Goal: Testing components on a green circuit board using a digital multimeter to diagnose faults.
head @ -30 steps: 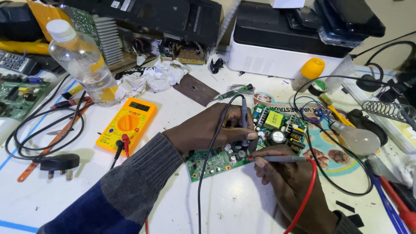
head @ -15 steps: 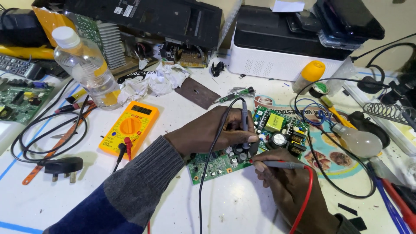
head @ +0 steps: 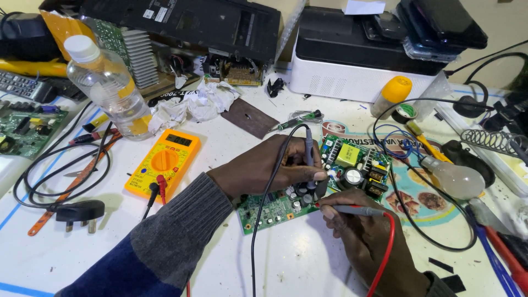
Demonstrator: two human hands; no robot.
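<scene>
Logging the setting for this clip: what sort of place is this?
Most likely an electronics repair bench: a green circuit board being probed, a yellow multimeter beside it, a soldering iron stand and opened devices on the cluttered table.

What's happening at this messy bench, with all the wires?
A person is probing a green circuit board lying on a white table. The left hand holds a probe with a black lead upright on the board; the right hand holds a probe with a red lead, its tip at the board's near edge. Both leads run towards an orange multimeter to the left. A plastic bottle and a light bulb stand or lie nearby.
</scene>
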